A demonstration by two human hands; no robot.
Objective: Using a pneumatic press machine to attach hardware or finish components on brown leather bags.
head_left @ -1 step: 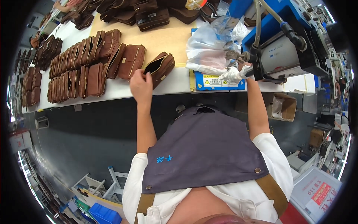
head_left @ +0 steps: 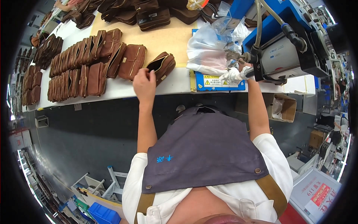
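My left hand [head_left: 144, 86] is at the table's front edge, thumb and fingers a little apart. It overlaps the near left corner of a brown zippered pouch [head_left: 164, 68], whose zip is open and shows a dark inside; whether they touch, I cannot tell. A flat brown pouch [head_left: 132, 61] lies just left of it. At the blue machine, my right hand [head_left: 245, 68] is mostly hidden behind the metal cylinder and white-wrapped parts, so its fingers do not show. Beside it is translucent plastic sheeting [head_left: 206, 48] over the blue base [head_left: 209, 85].
Rows of upright brown pouches [head_left: 71, 61] fill the table's left. Darker brown bags [head_left: 153, 18] are heaped at the back. The blue machine's grey cylinder [head_left: 281, 56] overhangs the right side. Below the table is an open cardboard box [head_left: 287, 108]. Another person's arm [head_left: 63, 5] shows far left.
My left hand has shifted slightly to the right, nearer the open pouch. My right arm and the pouches look almost the same.
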